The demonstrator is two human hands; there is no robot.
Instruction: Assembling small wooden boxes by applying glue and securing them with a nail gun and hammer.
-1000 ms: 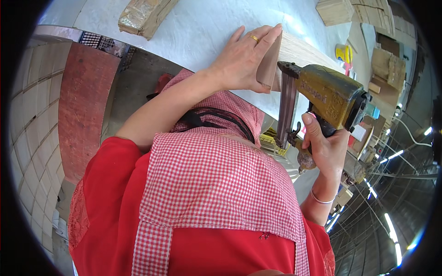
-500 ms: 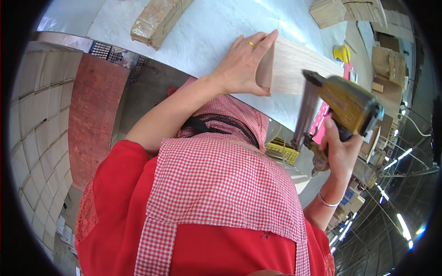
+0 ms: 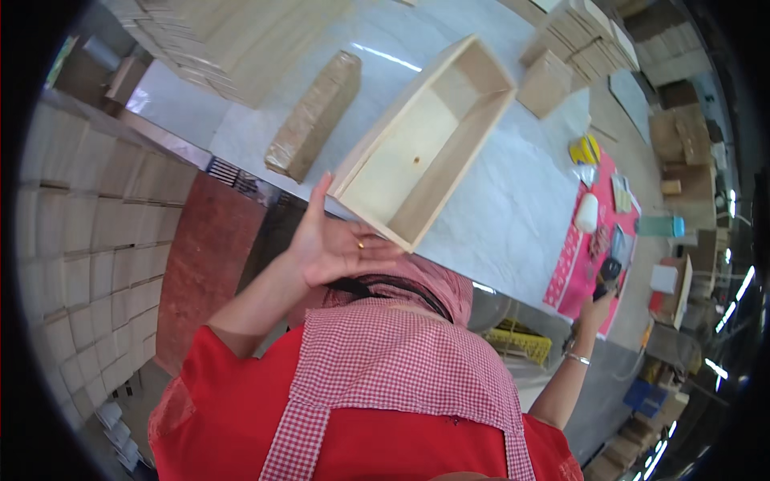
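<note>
My left hand (image 3: 341, 248) supports the near end of a long, open-topped wooden box (image 3: 413, 152). Its thumb lies along the left corner, and the fingers spread against the end panel and under it. The box slants over the table with its hollow inside facing up; a small dark knot marks its bottom. Away to the right, my right hand (image 3: 595, 309) is closed around the grip of a nail gun (image 3: 610, 271). Only the gun's dark end shows well, low over a pink patterned cloth (image 3: 563, 276).
The pale marbled table (image 3: 489, 216) carries a tape-wrapped block (image 3: 314, 116), stacked wooden boards (image 3: 233, 40) and wooden pieces (image 3: 549, 84). A yellow tape roll (image 3: 584, 150), a white bottle (image 3: 587, 213) and a teal cylinder (image 3: 662, 226) are at the right. A yellow crate (image 3: 520, 343) sits below.
The box has turned from lying on the table to showing its open inside. My left hand has shifted to its near end. My right hand has carried the nail gun away toward the cloth.
</note>
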